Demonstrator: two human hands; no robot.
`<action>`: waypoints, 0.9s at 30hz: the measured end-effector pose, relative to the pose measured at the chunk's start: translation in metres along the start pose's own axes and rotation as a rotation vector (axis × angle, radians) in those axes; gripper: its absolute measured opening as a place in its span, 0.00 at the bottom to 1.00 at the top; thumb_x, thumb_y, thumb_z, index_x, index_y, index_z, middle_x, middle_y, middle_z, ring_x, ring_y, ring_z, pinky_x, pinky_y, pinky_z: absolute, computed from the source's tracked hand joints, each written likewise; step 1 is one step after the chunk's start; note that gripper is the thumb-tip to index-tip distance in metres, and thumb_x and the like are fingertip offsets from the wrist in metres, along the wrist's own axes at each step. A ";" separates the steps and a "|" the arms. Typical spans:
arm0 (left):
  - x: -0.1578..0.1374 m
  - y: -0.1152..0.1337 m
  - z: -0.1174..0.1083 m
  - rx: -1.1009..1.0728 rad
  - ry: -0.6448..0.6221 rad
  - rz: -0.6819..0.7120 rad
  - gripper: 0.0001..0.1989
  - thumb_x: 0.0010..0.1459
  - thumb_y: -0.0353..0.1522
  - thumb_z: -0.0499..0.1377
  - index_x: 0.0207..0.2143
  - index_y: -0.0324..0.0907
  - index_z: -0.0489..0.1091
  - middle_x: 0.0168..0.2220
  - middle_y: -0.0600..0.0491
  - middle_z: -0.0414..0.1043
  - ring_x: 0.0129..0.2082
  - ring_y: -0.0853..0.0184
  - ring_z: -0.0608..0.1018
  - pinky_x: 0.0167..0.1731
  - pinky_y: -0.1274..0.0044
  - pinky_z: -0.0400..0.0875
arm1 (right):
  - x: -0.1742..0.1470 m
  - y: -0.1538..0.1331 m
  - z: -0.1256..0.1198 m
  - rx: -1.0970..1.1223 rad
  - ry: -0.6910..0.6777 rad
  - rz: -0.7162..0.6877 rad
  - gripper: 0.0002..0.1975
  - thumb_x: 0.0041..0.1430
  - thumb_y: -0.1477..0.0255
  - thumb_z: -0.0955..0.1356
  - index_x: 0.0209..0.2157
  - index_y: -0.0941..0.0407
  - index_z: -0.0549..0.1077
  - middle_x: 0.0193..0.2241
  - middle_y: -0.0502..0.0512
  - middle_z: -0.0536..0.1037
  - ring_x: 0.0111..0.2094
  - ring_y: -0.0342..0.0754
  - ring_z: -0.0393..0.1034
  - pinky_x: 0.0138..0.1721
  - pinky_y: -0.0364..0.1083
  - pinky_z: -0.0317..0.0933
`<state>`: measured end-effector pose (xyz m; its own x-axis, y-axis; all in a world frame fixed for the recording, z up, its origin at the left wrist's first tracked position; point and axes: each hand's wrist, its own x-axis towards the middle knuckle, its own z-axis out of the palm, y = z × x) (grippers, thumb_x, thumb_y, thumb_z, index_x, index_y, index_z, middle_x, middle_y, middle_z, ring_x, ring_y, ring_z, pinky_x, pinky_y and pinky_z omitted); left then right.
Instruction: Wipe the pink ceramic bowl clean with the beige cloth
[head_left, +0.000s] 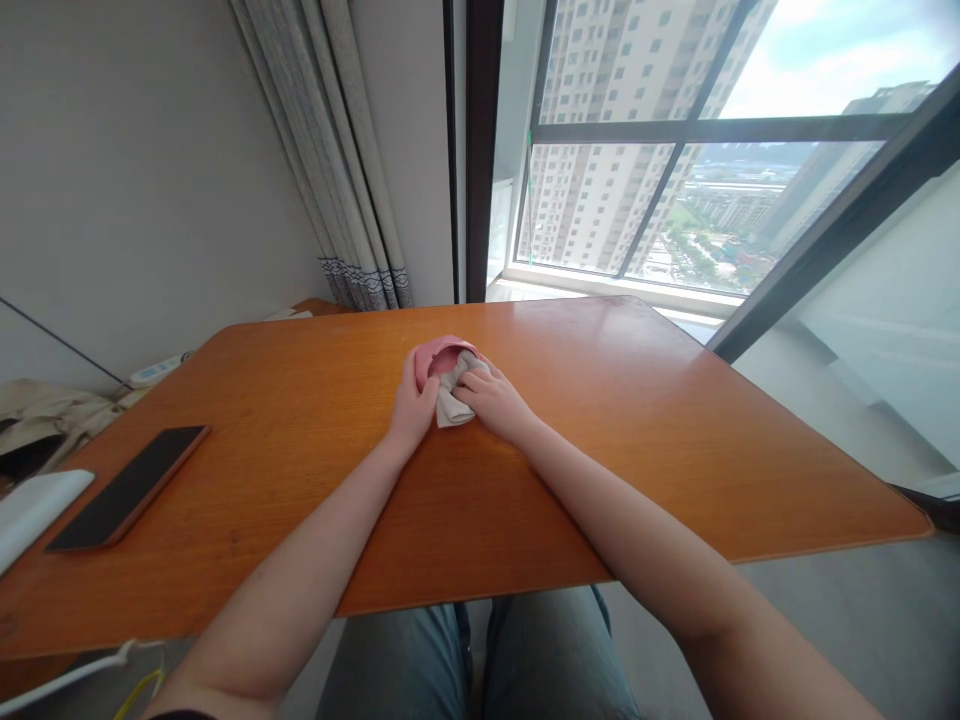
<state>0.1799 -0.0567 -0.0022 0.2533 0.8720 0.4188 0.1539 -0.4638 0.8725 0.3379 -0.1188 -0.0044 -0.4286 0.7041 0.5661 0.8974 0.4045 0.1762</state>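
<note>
A pink, hollow, rounded object (429,356), perhaps a bowl or small pot, is held over the middle of the wooden table with its opening tilted toward me. My left hand (415,402) wraps around its left side, thumb near the rim. A pale grey-white cloth (453,408) is bunched at the right of the opening, and its loose end hangs down in front. My right hand (491,398) grips the cloth and presses it against the inside and right rim of the pink object. Some of the right fingertips are hidden in the cloth's folds.
The orange-brown table (637,450) spreads around both arms. To the left lies a flat black slab with a brown edge (135,490), beside a white object (41,505). A white power strip (157,370) and beige fabric (45,420) lie beyond the left edge. A window (675,132) stands behind.
</note>
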 end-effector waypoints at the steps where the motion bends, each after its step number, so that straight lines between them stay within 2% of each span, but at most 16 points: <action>1: 0.003 -0.001 -0.006 0.062 -0.024 0.023 0.27 0.56 0.34 0.54 0.59 0.41 0.58 0.59 0.45 0.62 0.59 0.59 0.65 0.60 0.67 0.56 | 0.000 0.001 0.001 -0.004 -0.004 -0.030 0.12 0.66 0.73 0.60 0.33 0.54 0.74 0.31 0.52 0.71 0.39 0.46 0.64 0.62 0.55 0.46; 4: 0.007 0.001 -0.016 0.208 -0.118 0.067 0.30 0.55 0.35 0.57 0.60 0.44 0.59 0.60 0.47 0.62 0.60 0.55 0.64 0.61 0.63 0.54 | -0.001 0.004 0.002 -0.015 -0.040 -0.060 0.12 0.65 0.74 0.60 0.32 0.54 0.74 0.31 0.51 0.71 0.39 0.46 0.64 0.63 0.57 0.42; 6: 0.005 0.004 -0.015 0.209 -0.128 0.062 0.32 0.54 0.38 0.59 0.61 0.46 0.57 0.61 0.47 0.61 0.60 0.54 0.64 0.61 0.62 0.54 | -0.002 0.005 0.001 -0.010 -0.086 -0.052 0.12 0.65 0.74 0.61 0.32 0.54 0.74 0.31 0.51 0.71 0.39 0.47 0.64 0.62 0.56 0.45; 9: -0.003 0.007 -0.002 0.004 -0.059 -0.055 0.40 0.55 0.41 0.58 0.65 0.45 0.44 0.60 0.43 0.60 0.56 0.57 0.69 0.57 0.64 0.61 | -0.003 0.006 -0.001 0.011 -0.136 0.026 0.10 0.64 0.74 0.61 0.34 0.55 0.74 0.33 0.53 0.72 0.39 0.48 0.64 0.53 0.52 0.56; 11: -0.009 0.006 0.009 -0.166 -0.054 -0.168 0.44 0.56 0.41 0.57 0.66 0.44 0.35 0.57 0.42 0.64 0.52 0.59 0.73 0.54 0.65 0.65 | -0.003 0.006 -0.003 0.025 -0.140 0.121 0.09 0.63 0.75 0.62 0.35 0.56 0.74 0.34 0.56 0.72 0.40 0.49 0.63 0.47 0.49 0.59; 12: -0.011 0.006 0.014 -0.223 -0.066 -0.203 0.44 0.56 0.40 0.57 0.66 0.43 0.34 0.56 0.42 0.65 0.51 0.60 0.74 0.54 0.66 0.65 | -0.003 0.005 -0.003 0.031 -0.137 0.158 0.09 0.63 0.75 0.62 0.35 0.56 0.74 0.34 0.56 0.72 0.40 0.50 0.63 0.45 0.49 0.59; 16: -0.017 0.002 0.021 -0.254 -0.086 -0.181 0.37 0.58 0.39 0.56 0.64 0.43 0.42 0.61 0.44 0.59 0.58 0.61 0.67 0.58 0.69 0.60 | -0.003 0.001 0.000 0.078 -0.121 0.183 0.09 0.62 0.75 0.62 0.35 0.56 0.74 0.35 0.57 0.72 0.39 0.50 0.64 0.45 0.49 0.58; 19: -0.014 -0.002 0.016 -0.190 -0.065 -0.118 0.33 0.59 0.40 0.54 0.63 0.44 0.45 0.63 0.46 0.54 0.61 0.62 0.62 0.61 0.68 0.55 | -0.003 0.001 0.001 0.114 -0.117 0.174 0.07 0.61 0.75 0.64 0.36 0.57 0.74 0.35 0.56 0.72 0.39 0.50 0.64 0.44 0.49 0.59; 22: -0.008 -0.003 0.007 -0.087 -0.073 -0.027 0.32 0.59 0.41 0.53 0.63 0.43 0.48 0.65 0.46 0.51 0.64 0.61 0.57 0.63 0.68 0.50 | -0.002 0.005 -0.001 0.097 -0.074 0.126 0.08 0.62 0.75 0.63 0.34 0.56 0.74 0.34 0.55 0.72 0.39 0.49 0.64 0.50 0.50 0.57; 25: -0.002 0.001 -0.004 0.039 -0.112 0.054 0.32 0.58 0.43 0.55 0.62 0.43 0.53 0.64 0.47 0.54 0.64 0.59 0.58 0.63 0.68 0.49 | -0.003 0.008 -0.003 0.052 -0.035 0.028 0.11 0.64 0.73 0.61 0.32 0.56 0.74 0.32 0.54 0.72 0.39 0.48 0.63 0.57 0.52 0.51; 27: 0.000 0.003 -0.009 0.080 -0.118 0.073 0.31 0.58 0.43 0.55 0.61 0.43 0.55 0.63 0.47 0.56 0.64 0.59 0.59 0.63 0.67 0.49 | -0.003 0.007 -0.002 0.029 -0.031 -0.013 0.12 0.65 0.73 0.60 0.31 0.55 0.74 0.31 0.53 0.72 0.38 0.48 0.63 0.58 0.52 0.51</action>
<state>0.1723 -0.0566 0.0029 0.3761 0.8132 0.4441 0.2057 -0.5406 0.8157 0.3459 -0.1188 -0.0030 -0.4438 0.7164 0.5384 0.8884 0.4305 0.1595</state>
